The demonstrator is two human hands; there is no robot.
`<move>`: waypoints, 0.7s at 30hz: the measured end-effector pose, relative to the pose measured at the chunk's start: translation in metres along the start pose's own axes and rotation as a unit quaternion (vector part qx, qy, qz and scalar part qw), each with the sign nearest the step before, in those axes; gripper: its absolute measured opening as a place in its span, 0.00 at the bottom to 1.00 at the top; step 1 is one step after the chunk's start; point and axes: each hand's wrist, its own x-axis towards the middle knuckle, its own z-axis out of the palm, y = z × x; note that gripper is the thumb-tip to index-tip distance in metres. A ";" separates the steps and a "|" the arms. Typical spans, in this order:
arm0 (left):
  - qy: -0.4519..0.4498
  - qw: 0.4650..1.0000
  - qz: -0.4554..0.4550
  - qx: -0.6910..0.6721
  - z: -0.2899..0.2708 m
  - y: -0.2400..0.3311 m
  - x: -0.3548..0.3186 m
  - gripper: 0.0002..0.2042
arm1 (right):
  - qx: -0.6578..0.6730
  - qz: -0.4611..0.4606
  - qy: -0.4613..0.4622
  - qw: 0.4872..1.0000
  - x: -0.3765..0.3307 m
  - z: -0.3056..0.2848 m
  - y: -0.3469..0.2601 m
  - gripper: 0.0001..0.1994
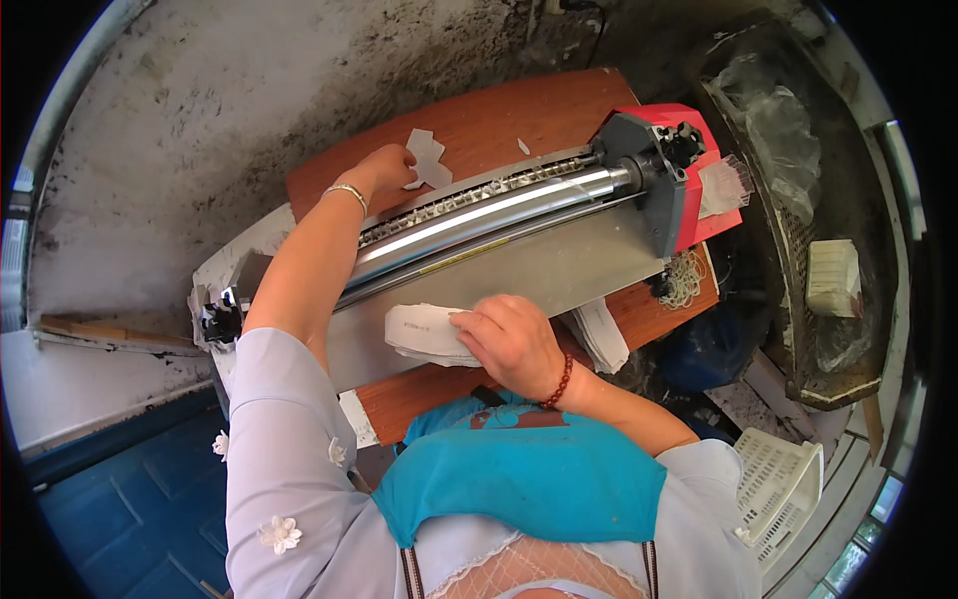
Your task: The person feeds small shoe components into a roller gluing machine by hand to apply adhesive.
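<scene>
My left hand (384, 170) reaches over the machine's steel roller (499, 208) to its far side. Its fingers are drawn together at the edge of some white cut-out pieces (427, 155) lying on the reddish-brown tabletop; the thumb side is partly hidden. Nearer to me, my right hand (514, 344) grips a stack of thin white cut pieces (429, 334) above the machine's metal front plate (589, 245). Its thumb and fingers close on the stack's right end.
The machine's red and grey end housing (689, 180) stands at the right. Another white stack (601, 334) lies beside my right wrist. Farther right are a dark trough (798, 230) with clear plastic, a tangle of string (684, 280) and a white plastic basket (778, 489). A stained wall rises behind.
</scene>
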 end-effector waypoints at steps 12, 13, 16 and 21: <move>0.020 0.995 0.045 -0.082 -0.004 0.001 -0.002 0.19 | 0.335 0.268 0.032 0.903 -0.008 -0.038 0.010 0.07; 0.028 0.992 0.048 -0.109 -0.004 0.006 -0.007 0.19 | 0.306 0.284 0.048 0.907 -0.015 -0.040 0.017 0.07; -0.014 0.986 0.068 -0.153 -0.009 0.030 -0.026 0.17 | 0.230 0.309 0.055 0.921 -0.023 -0.047 0.031 0.07; -0.082 0.977 0.064 -0.186 -0.008 0.053 -0.054 0.15 | 0.150 0.279 0.053 0.947 0.000 -0.037 0.042 0.05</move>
